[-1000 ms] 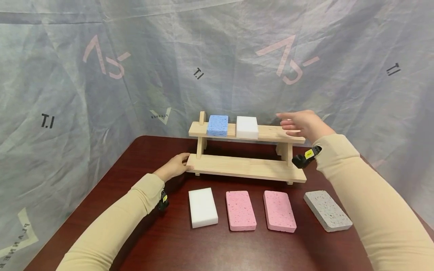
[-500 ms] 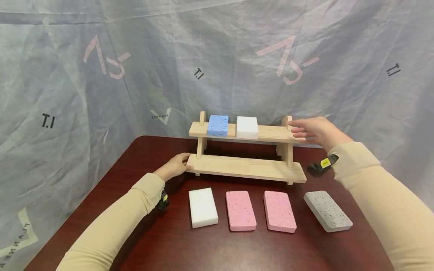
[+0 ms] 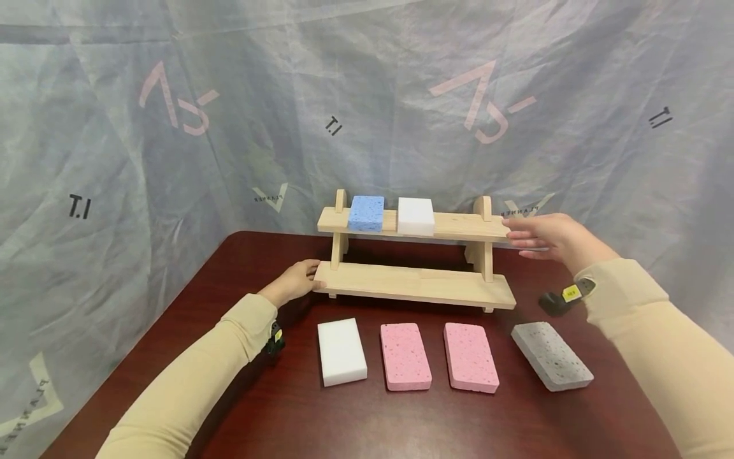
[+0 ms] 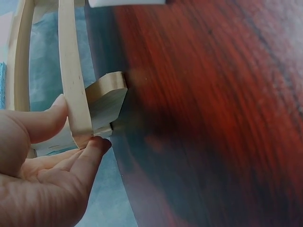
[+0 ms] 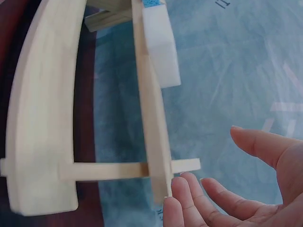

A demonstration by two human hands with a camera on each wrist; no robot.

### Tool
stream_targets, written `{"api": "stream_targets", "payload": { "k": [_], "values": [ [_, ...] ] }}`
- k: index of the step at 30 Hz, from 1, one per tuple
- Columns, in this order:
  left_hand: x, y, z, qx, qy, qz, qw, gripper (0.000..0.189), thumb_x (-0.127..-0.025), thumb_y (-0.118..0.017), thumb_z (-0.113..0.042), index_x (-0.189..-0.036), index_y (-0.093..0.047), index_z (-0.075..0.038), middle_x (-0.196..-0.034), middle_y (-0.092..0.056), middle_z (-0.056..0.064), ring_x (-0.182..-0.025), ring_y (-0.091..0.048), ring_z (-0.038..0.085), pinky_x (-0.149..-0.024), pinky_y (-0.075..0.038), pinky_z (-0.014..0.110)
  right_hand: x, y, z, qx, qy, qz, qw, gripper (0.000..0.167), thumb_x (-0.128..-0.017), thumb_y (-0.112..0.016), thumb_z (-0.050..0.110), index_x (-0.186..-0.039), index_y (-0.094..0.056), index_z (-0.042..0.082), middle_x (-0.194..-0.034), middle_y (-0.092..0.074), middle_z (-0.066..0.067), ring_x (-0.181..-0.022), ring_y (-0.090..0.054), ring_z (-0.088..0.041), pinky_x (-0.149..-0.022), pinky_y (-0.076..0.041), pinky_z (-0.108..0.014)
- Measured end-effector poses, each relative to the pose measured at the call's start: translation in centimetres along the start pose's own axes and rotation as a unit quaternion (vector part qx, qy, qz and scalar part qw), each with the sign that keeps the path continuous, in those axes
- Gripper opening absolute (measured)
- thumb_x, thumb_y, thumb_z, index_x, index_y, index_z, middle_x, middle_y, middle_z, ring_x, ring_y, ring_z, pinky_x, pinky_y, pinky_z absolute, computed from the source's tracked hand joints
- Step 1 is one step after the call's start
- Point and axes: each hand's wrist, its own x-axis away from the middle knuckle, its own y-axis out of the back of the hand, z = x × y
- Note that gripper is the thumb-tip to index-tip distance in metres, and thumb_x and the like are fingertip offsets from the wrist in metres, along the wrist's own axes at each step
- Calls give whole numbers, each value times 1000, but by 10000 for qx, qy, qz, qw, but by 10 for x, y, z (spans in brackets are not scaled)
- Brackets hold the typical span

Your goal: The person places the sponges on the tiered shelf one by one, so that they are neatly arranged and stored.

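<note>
A two-tier wooden shelf (image 3: 415,284) stands on the table. Its lower board's left end is pinched by my left hand (image 3: 292,282), thumb on one face and fingers on the other in the left wrist view. My right hand (image 3: 553,237), fingers extended and holding nothing, is by the right end of the upper board; the right wrist view shows its fingertips (image 5: 182,189) close to that end, contact unclear. On the upper board lie a blue sponge (image 3: 366,213) and a white sponge (image 3: 415,216).
In front of the shelf, a white sponge (image 3: 342,352), two pink sponges (image 3: 406,357) and a grey sponge (image 3: 552,355) lie in a row on the dark red table (image 3: 401,424). A grey printed curtain (image 3: 367,95) hangs behind the table.
My right hand has moved right and down, from above the upper board's right part to beside its end, uncovering the right upright. The left hand keeps its hold; the sponges stay put.
</note>
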Motion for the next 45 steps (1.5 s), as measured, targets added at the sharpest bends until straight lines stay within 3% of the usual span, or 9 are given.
{"api": "stream_targets", "payload": {
  "k": [3, 9, 16, 24, 29, 34, 39, 45],
  "values": [
    [1, -1, 1, 49, 24, 5, 10000, 67, -96, -60, -6, -151, -23, 4, -154, -32, 24, -141, -35, 34, -111, -40, 42, 2, 3, -10, 129, -83, 28, 9999, 41, -92, -64, 39, -118, -44, 13, -73, -68, 18, -74, -66, 2, -77, -56, -21],
    [4, -2, -1, -3, 60, -42, 10000, 66, -95, -60, -5, -150, -25, 5, -153, -34, 25, -140, -36, 35, -110, -40, 43, 7, 11, -27, 537, -267, 87, 9982, 73, -92, -63, 42, -142, -33, -1, -77, -68, 20, -76, -65, 3, -79, -56, -23],
    [5, -3, -1, 67, 20, -35, 10000, 66, -95, -60, -5, -150, -25, 6, -155, -30, 24, -142, -33, 35, -112, -38, 42, 11, 18, -45, 558, -339, 415, 9970, 35, -94, -62, 40, -118, -53, 16, -81, -68, 19, -78, -64, 2, -79, -55, -23],
    [5, -3, 1, 165, 14, -43, 9999, 65, -96, -59, -5, -150, -25, 7, -155, -29, 25, -142, -32, 36, -112, -37, 42, 18, 25, -68, 729, -403, 522, 9952, 54, -96, -59, 37, -135, -47, 2, -88, -69, 12, -82, -65, -2, -82, -56, -28],
    [5, -2, 0, 159, 53, -79, 9998, 66, -96, -60, -6, -151, -25, 5, -155, -28, 24, -143, -32, 35, -112, -37, 42, 22, 29, -82, 903, -346, 588, 9936, 59, -97, -59, 36, -137, -46, -5, -92, -72, 7, -84, -68, -5, -97, -51, -42],
    [7, -2, -4, 170, 24, -93, 9998, 66, -96, -59, -5, -151, -25, 5, -155, -29, 24, -143, -32, 35, -112, -37, 42, 26, 34, -94, 1107, -409, 615, 9911, 68, -96, -59, 39, -139, -42, -10, -102, -72, -2, -91, -68, -10, -103, -45, -53],
    [6, -5, -6, 191, 33, -31, 9998, 66, -96, -60, -6, -151, -25, 4, -155, -29, 23, -143, -32, 34, -112, -38, 42, 32, 40, -108, 1150, -563, 699, 9893, 77, -96, -59, 40, -142, -32, -16, -115, -68, -16, -106, -66, -24, -100, -47, -53],
    [6, -8, -7, 210, -23, -20, 9998, 66, -96, -60, -5, -151, -25, 5, -155, -30, 24, -143, -33, 35, -112, -38, 42, 39, 45, -124, 1074, -685, 826, 9884, 73, -96, -58, 38, -140, -35, -15, -115, -67, -11, -109, -63, -26, -96, -50, -49]
  ]
}}
